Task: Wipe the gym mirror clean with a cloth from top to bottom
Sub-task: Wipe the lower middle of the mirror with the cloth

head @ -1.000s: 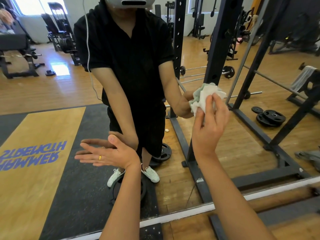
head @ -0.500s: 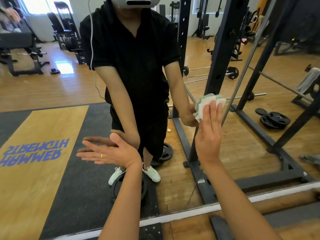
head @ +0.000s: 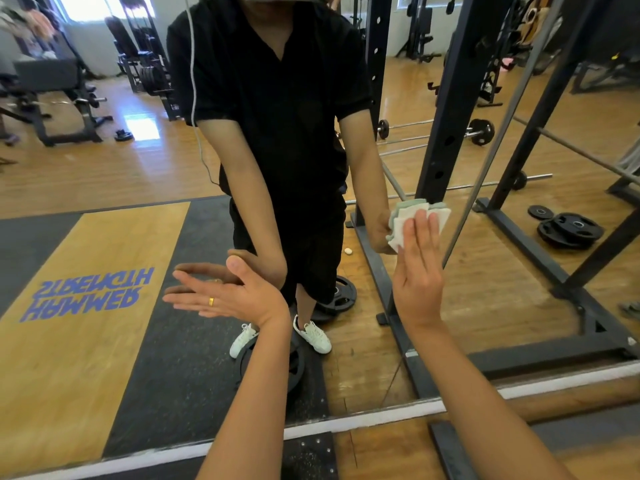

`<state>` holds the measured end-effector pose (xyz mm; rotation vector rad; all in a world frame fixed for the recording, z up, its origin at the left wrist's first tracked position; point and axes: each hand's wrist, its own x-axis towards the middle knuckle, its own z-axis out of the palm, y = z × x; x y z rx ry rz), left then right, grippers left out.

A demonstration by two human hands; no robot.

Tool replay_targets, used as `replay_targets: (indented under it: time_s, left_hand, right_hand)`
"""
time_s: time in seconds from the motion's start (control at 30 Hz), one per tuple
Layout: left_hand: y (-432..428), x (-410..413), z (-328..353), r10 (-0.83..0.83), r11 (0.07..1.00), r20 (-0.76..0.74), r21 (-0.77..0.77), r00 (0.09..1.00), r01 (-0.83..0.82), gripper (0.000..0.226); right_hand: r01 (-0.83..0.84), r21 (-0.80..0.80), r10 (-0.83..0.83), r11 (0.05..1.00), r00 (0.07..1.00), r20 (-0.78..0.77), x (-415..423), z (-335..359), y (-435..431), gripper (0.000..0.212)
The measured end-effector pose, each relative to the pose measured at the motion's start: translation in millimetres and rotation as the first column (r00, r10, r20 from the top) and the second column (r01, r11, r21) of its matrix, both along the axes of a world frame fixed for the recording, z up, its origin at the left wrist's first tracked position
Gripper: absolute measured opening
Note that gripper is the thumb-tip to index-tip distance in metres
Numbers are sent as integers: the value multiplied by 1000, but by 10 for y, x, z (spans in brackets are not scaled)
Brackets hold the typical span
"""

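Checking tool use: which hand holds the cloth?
The right hand, flat fingers pressing the crumpled white-green cloth to the mirror; the ringed left hand holds nothing.

Cloth (head: 403,216) lower half hidden behind right hand (head: 419,275) — mirror (head: 519,271) top cut off.

Glossy wooden floor (head: 104,174), lifting platform (head: 69,375) with blue lettering (head: 86,296), black power rack (head: 450,116), stacked weight plates (head: 569,230), loaded barbell (head: 481,131), bench (head: 45,77) at left, bright window (head: 90,6) behind

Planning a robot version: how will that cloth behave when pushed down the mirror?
Probably floppy: the cloth bunches in uneven folds under the right hand. Likely light; straight fingers alone pin it to the mirror. It may crumple further when pushed.
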<state>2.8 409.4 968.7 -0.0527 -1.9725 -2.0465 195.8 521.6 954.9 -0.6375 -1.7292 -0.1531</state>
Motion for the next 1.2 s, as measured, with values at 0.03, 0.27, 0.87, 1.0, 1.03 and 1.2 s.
replay_targets:
  time_s: [0.03, 0.27, 0.87, 1.0, 1.03, 1.2]
  left_hand:
    - [-38, 14, 14, -28, 1000, 3, 9, 1000, 28, 102]
    - [-845, 42, -263, -379, 922, -166, -148, 910, 357, 73]
    - [-825, -1365, 136, -533, 789, -845, -479, -42, -384, 66]
    - [-806, -1373, 113, -517, 808, -854, -460, -67, -369, 66]
    - [-810, -1381, 113, -515, 809, -854, -459, -68, -368, 66]
    - [-808, -1379, 103, -500, 818, -863, -443, -71, -366, 68]
  right_hand:
    - [1, -4, -1, 1000, 1000, -10, -9, 2, -8, 56]
    - [-30, -70, 25, 997, 997, -71, -83, -2, -67, 48]
    - [-45, -383, -139, 923, 888, -437, -584, 57, -497, 45]
    - [-118, -539, -235, 834, 808, -540, -957, 31, -834, 47]
    - [-127, -549, -231, 826, 813, -535, -1053, -21, -951, 48]
    - [-142, -515, -161, 845, 851, -500, -1084, -75, -973, 49]
